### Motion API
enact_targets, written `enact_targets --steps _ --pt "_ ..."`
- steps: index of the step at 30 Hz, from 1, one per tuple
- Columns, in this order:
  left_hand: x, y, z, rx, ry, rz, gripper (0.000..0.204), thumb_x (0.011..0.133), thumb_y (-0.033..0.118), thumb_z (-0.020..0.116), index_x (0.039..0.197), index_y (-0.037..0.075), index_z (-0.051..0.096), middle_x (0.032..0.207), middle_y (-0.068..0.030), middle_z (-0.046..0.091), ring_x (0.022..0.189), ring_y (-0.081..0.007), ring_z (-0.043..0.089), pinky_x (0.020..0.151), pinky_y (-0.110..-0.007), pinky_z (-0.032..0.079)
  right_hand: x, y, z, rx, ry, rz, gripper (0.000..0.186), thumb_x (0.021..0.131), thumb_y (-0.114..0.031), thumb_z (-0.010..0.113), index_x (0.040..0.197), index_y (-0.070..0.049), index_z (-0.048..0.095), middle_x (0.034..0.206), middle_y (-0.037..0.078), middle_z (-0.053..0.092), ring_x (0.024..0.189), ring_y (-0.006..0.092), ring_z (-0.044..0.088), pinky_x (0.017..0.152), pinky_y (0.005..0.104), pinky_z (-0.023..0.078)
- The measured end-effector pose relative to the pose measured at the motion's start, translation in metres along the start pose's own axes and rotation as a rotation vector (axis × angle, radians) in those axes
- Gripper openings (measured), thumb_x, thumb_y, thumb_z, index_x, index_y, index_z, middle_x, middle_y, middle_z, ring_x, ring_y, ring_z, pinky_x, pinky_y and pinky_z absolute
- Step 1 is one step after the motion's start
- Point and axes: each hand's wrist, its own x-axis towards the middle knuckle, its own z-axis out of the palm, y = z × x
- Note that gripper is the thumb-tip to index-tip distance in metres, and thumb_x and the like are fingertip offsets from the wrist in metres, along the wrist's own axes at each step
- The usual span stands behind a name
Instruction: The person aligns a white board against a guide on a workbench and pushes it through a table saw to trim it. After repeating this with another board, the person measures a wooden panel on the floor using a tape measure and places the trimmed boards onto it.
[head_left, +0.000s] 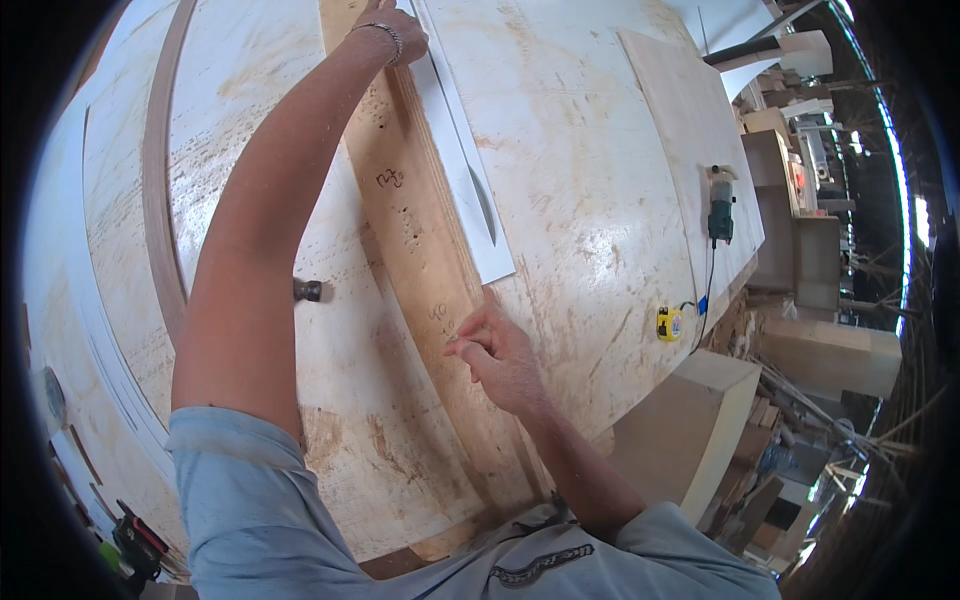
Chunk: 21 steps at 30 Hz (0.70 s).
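A long wooden board (405, 220) with dark handwritten marks runs away from me across the worktable. Along its right edge lies a narrow white strip (482, 220), with a slim dark gap or shadow on its face. At the board's far end my left hand (392, 35), a bracelet at the wrist, rests with its fingers curled; the picture's top edge cuts part of them off. My right hand (502, 362) is just below the strip's near end, over the board. Its thumb and fingertips are pinched together, and anything small between them is too fine to make out.
A green and black power tool (720, 210) with a cord lies at the right, near a yellow tape measure (669, 323). A dark cylindrical object (308, 290) sits beside my left forearm. A brown wooden strip (160, 170) lies farther left. Pale boxes (690, 425) stand beyond the table's right edge.
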Motion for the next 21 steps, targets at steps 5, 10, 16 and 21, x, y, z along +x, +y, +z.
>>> enact_targets --steps 5,10,16,21 --pt "0.014 -0.009 -0.008 0.019 -0.104 0.022 0.031 0.097 0.023 0.052 0.118 0.016 0.075 0.131 -0.0085 0.067 0.133 -0.0347 0.052 0.114 -0.056 0.034 0.015 -0.008 0.001 -0.032 -0.016 -0.028 0.006 0.089 -0.007 0.061 0.089 -0.004 0.056 0.066 0.008 0.070 0.053 0.0065 0.054 0.052 0.0258 0.039" --pt "0.015 -0.009 -0.004 -0.015 -0.092 0.000 0.032 0.097 0.025 0.054 0.120 0.016 0.074 0.135 -0.0100 0.065 0.135 -0.0364 0.050 0.115 -0.058 0.033 0.024 -0.014 0.004 -0.048 0.006 -0.030 0.007 0.090 -0.008 0.061 0.087 -0.003 0.056 0.069 0.010 0.071 0.057 0.0069 0.061 0.052 0.0255 0.041" --pt "0.033 -0.016 0.025 -0.060 0.016 -0.121 0.037 0.100 0.022 0.046 0.125 0.005 0.067 0.138 -0.0125 0.061 0.135 -0.0328 0.049 0.114 -0.052 0.033 0.034 -0.014 0.009 -0.022 -0.018 -0.021 0.007 0.092 -0.008 0.061 0.092 -0.002 0.057 0.110 0.025 0.069 0.076 0.0139 0.072 0.061 0.0273 0.049" --pt "0.046 -0.011 0.036 -0.184 0.112 -0.257 0.047 0.103 0.035 0.042 0.131 0.004 0.064 0.138 -0.0118 0.059 0.135 -0.0291 0.046 0.113 -0.048 0.033 -0.011 0.000 0.004 -0.302 0.046 -0.240 0.019 0.093 -0.004 0.060 0.111 -0.001 0.061 0.144 0.021 0.053 0.109 0.0230 0.069 0.069 0.0267 0.054"
